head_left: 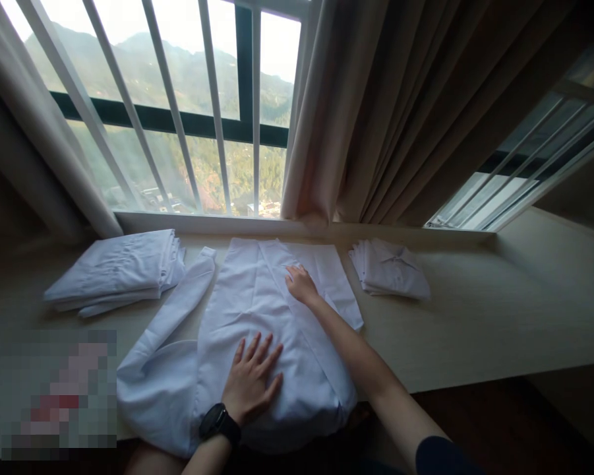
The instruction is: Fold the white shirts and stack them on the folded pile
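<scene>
A white long-sleeved garment (227, 297), like a shirt or coat, lies spread in front of me, its near end hanging over the surface's front edge. One sleeve (178, 313) sticks out at the left and bends upward. On the right, a long strip of the cloth is folded over along the body. My left hand (252, 376), with a black watch at the wrist, rests flat on the near middle of the garment, fingers spread. Farther up, my right hand (301, 284) presses on the folded strip with its fingers apart. Neither hand grips the cloth.
Folded white garments (113, 267) are stacked at the left, and a smaller folded white pile (390, 267) sits at the right. A pale ledge (475, 310) supports everything. Behind it are a barred window (192, 125) and curtains (376, 112). A blurred-out patch covers the lower left.
</scene>
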A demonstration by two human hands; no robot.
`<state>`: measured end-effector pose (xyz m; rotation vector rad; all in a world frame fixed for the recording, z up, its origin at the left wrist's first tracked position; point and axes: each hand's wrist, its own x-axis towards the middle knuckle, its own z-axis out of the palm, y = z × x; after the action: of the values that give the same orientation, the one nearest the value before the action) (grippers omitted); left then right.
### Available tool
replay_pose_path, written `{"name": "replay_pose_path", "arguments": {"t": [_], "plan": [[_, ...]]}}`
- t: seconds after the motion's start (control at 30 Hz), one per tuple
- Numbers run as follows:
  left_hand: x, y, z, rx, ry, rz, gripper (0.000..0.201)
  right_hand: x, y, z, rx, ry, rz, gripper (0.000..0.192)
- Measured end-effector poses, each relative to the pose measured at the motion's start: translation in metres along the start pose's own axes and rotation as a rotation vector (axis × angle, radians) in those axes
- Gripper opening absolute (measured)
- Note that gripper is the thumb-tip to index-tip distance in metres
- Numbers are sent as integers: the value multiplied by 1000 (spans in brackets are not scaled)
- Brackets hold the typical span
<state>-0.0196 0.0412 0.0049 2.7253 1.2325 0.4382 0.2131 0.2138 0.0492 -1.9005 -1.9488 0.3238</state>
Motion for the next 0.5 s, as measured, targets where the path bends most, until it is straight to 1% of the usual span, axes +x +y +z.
{"name": "replay_pose_path", "arguments": {"t": [0.07,0.1,0.13,0.2,0.27,0.3,0.37,0.43,0.5], "plan": [[0,0,0,3,-6,-2,59,-63,22,-6,35,132,-115,39],[0,1,1,6,-7,-2,59,-99,34,-7,56,198,-143,37],[0,1,1,10,-6,-1,59,-135,45,-6,72,261,-148,36],[0,2,3,15,-2,-3,58,-202,68,-3,60,347,-114,36],[0,3,4,19,-5,-6,58,-252,87,1,36,399,-51,41],[0,4,4,22,-11,-9,58,-269,94,2,34,419,-17,44],[1,6,4,26,-26,-15,57,-286,105,4,47,437,26,45],[1,6,3,29,-36,-22,55,-286,110,6,60,439,42,45],[0,7,-1,32,-26,-29,53,-280,111,8,58,457,61,43]]}}
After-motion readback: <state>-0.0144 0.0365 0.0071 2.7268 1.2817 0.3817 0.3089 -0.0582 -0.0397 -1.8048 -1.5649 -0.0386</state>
